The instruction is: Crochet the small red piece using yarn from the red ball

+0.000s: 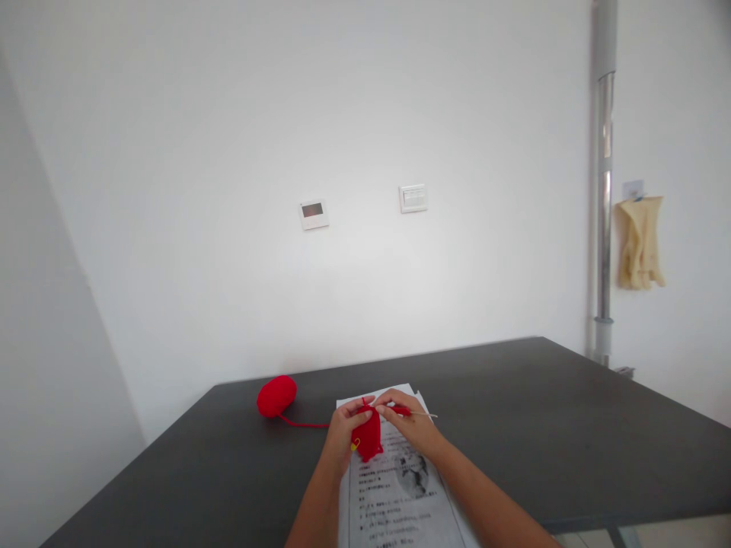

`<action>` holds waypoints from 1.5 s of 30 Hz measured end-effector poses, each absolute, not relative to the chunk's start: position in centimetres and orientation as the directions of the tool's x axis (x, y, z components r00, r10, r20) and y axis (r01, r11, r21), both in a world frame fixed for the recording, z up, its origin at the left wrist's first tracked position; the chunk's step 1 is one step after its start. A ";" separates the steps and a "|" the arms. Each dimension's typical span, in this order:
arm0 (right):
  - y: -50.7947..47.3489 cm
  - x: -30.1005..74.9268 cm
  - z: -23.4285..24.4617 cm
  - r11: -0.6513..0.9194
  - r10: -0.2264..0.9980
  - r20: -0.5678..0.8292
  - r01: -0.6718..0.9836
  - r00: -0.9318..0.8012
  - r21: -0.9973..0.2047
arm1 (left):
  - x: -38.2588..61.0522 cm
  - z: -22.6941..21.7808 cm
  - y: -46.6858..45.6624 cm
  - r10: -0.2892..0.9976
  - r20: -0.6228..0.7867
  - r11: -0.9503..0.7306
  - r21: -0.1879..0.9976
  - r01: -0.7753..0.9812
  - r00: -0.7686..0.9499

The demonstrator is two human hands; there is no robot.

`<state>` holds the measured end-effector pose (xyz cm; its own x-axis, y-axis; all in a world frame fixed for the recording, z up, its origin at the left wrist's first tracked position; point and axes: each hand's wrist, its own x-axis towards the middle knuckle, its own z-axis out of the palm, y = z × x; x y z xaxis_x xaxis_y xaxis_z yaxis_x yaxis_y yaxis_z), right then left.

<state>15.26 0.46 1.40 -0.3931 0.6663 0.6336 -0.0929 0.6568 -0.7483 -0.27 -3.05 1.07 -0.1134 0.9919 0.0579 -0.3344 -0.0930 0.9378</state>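
My left hand (pixel 344 431) pinches a small red crocheted piece (pixel 368 438) with a yellow marker at its lower left. My right hand (pixel 412 424) holds a crochet hook (pixel 419 413) with a red grip, its metal tip pointing right, close against the top of the red piece. A red yarn strand (pixel 302 423) runs left from the piece to a red yarn ball (pixel 276 396) lying on the dark table (pixel 571 434). Both hands hover over a printed instruction sheet (pixel 394 495).
The dark table fills the lower view, its right edge near a metal pipe (pixel 603 190). Cream rubber gloves (pixel 640 242) hang on the right wall. A small wall display (pixel 314 214) and a white switch (pixel 413 198) sit on the white wall behind.
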 end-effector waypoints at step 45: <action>0.9 15.9 1.8 0.498 0.729 0.544 -0.223 -0.416 -0.838 | -1.2 1.3 -3.4 0.999 0.009 -0.020 0.932 -0.363 -0.031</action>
<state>15.94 0.92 1.82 -0.4159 0.7291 0.5436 -0.2229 0.4978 -0.8382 -1.23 -3.44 1.31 -0.0305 0.9995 0.0091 -0.3629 -0.0196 0.9316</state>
